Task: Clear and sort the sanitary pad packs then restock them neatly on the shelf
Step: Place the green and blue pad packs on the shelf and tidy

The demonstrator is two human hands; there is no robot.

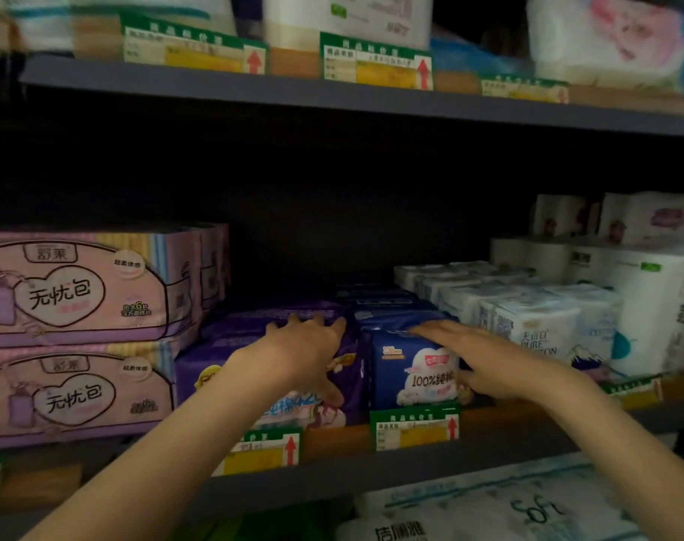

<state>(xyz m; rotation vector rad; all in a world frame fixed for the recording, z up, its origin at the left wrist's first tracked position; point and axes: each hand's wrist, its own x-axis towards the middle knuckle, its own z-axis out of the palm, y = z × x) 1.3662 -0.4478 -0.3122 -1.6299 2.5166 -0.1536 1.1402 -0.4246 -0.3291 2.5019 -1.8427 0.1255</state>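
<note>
On the middle shelf [508, 451] stand a row of purple pad packs [254, 329] and, right of it, a row of dark blue pad packs [410, 372]. My left hand [309, 349] grips the front purple pack, fingers curled over its top and thumb down its front face. My right hand [484, 357] lies on the front blue pack, fingers straight across its top and thumb at its right side. Both rows run back into the dark shelf.
Two large pink packs [75, 290] are stacked at the left. White cotton-pad and tissue packs [535, 318] fill the right. Price tags [414, 427] hang on the shelf edge. The shelf above [332, 91] carries white rolls; tissue packs [488, 509] lie below.
</note>
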